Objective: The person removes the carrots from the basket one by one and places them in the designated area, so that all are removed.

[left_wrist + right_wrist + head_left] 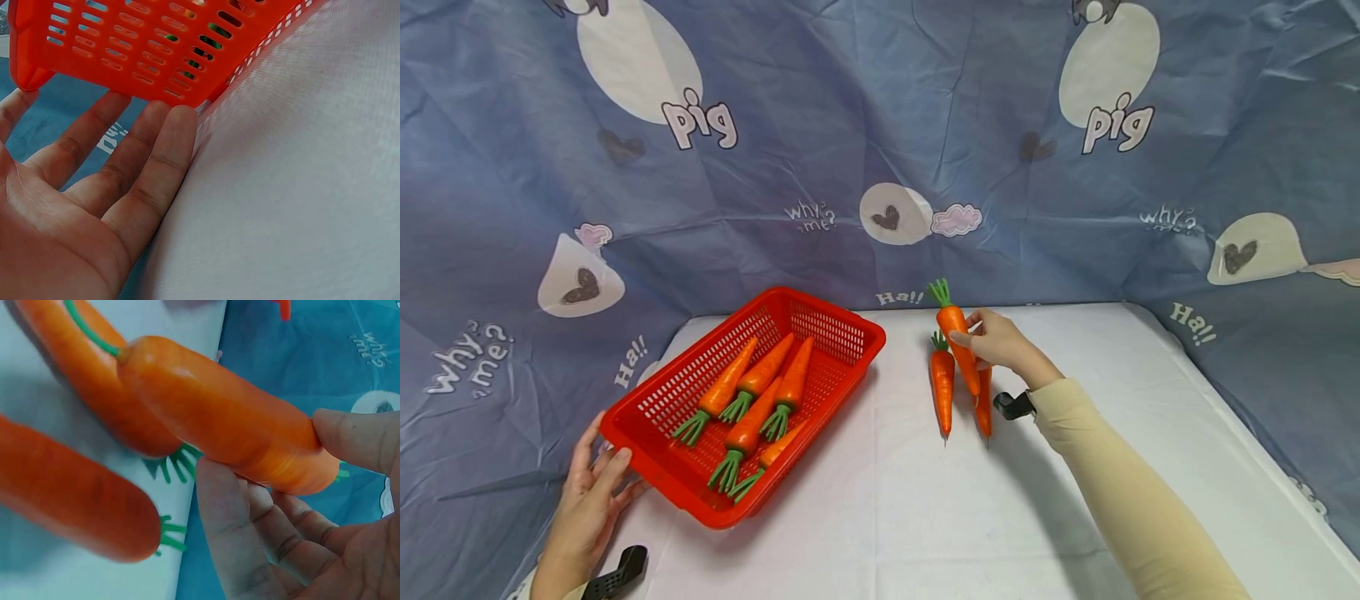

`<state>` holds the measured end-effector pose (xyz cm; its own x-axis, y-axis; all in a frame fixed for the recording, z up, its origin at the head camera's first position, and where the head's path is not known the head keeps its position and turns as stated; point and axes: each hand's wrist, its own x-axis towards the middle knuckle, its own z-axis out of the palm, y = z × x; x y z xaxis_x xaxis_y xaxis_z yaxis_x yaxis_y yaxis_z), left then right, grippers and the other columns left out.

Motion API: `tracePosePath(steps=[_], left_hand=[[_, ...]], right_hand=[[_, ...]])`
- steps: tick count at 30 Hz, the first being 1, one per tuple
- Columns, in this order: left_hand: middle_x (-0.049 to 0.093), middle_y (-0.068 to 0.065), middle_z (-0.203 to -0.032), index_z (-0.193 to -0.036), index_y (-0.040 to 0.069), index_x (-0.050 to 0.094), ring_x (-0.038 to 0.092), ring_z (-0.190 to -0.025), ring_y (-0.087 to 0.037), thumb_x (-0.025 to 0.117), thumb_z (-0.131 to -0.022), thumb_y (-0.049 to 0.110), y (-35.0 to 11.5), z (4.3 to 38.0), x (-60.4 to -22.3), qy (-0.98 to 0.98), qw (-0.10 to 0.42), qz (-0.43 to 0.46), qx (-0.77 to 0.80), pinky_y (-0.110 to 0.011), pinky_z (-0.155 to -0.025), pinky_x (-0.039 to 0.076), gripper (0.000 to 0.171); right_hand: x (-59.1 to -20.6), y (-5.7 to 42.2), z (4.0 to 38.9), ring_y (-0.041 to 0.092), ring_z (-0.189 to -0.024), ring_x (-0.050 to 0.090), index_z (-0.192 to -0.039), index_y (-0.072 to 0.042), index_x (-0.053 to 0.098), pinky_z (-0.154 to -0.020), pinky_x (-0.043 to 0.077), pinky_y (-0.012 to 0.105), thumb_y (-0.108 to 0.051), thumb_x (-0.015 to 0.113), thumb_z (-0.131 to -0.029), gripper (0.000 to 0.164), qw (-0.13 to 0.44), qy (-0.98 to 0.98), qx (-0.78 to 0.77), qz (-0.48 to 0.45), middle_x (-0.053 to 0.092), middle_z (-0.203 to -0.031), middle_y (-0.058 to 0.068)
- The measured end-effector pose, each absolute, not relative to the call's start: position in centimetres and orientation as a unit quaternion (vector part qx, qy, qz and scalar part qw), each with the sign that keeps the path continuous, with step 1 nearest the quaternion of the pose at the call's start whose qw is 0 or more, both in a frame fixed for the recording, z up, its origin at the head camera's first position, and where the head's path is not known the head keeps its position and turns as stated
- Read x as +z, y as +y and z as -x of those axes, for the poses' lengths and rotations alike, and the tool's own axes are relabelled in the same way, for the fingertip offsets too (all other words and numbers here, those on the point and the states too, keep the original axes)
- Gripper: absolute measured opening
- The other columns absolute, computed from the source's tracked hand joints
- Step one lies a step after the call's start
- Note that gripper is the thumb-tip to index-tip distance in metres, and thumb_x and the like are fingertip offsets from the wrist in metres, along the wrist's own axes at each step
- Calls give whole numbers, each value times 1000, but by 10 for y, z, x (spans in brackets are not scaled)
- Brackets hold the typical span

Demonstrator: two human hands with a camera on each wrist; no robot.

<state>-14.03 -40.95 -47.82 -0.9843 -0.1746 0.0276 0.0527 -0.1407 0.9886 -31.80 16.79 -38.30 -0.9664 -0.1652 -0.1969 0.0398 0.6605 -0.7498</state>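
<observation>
A red plastic basket (842,329) stands at the left of the white table, with several orange carrots (793,383) in it, green tops toward me. My left hand (583,504) touches the near-left end of the basket; in the left wrist view its fairly straight fingers (165,153) meet the low end wall. Right of the basket, my right hand (1000,340) pinches a carrot (956,329) between thumb and fingers, its green top pointing away. Two more carrots lie below: one carrot (942,385) to the left, and another carrot (984,408) partly hidden by the hand.
A blue printed cloth (880,100) hangs behind the table and along both sides. The white tablecloth (925,517) extends in front of the carrots and to the right of my right arm. A black wrist strap (617,575) shows on my left wrist.
</observation>
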Motion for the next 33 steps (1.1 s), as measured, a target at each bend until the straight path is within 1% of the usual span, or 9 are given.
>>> tracePosePath(steps=[3, 8, 11, 16, 20, 24, 28, 33], left_hand=[[65, 29, -129, -172, 37, 11, 72, -104, 4, 53, -112, 14, -409, 140, -478, -649, 76, -46, -756, -24, -76, 63, 76], [64, 30, -128, -172, 38, 11, 71, -104, 5, 53, -112, 15, -409, 140, -477, -651, 75, -50, -754, -24, -76, 62, 77], [64, 30, -128, -172, 38, 10, 71, -104, 5, 53, -113, 15, -409, 140, -477, -652, 76, -47, -753, -24, -76, 62, 76], [64, 31, -127, -172, 39, 9, 70, -104, 6, 53, -113, 16, -409, 140, -477, -655, 71, -54, -750, -24, -76, 62, 77], [64, 31, -126, -171, 40, 9, 70, -104, 6, 54, -113, 17, -409, 140, -477, -657, 70, -58, -749, -24, -76, 62, 77], [65, 30, -127, -171, 39, 10, 71, -103, 4, 53, -113, 16, -410, 139, -479, -657, 74, -51, -749, -24, -76, 62, 77], [65, 29, -127, -171, 39, 11, 72, -103, 3, 54, -112, 16, -409, 139, -480, -657, 75, -50, -749, -24, -76, 62, 76], [66, 27, -129, -171, 38, 12, 72, -105, 3, 53, -113, 14, -409, 140, -480, -655, 78, -32, -751, -25, -77, 62, 75]], right_hand=[[-387, 175, 318, 30, -95, 71, -140, 3, 48, -90, 66, 45, -38, 65, -106, 56, 127, 902, -411, 26, 60, -130, 27], [-390, 186, 315, 34, -106, 69, -142, 5, 47, -83, 67, 39, -38, 64, -107, 59, 128, 900, -416, 18, 58, -136, 30], [-392, 193, 313, 38, -114, 67, -143, 5, 46, -85, 67, 41, -39, 64, -107, 60, 129, 898, -421, 11, 56, -139, 31], [-398, 204, 310, 39, -115, 67, -143, 6, 45, -86, 66, 41, -39, 63, -107, 60, 132, 896, -423, -5, 54, -140, 31], [-403, 212, 307, 37, -112, 66, -143, 6, 45, -85, 66, 39, -40, 62, -108, 61, 133, 900, -415, -15, 54, -141, 31], [-408, 219, 304, 33, -106, 66, -142, 7, 45, -84, 66, 38, -41, 61, -108, 61, 136, 903, -407, -21, 55, -137, 31], [-413, 226, 300, 28, -97, 66, -140, 7, 47, -80, 66, 35, -42, 62, -108, 60, 137, 903, -407, -28, 58, -127, 27], [-416, 233, 294, 23, -87, 65, -135, 6, 48, -79, 65, 35, -40, 62, -107, 56, 139, 899, -412, -44, 58, -110, 19]])
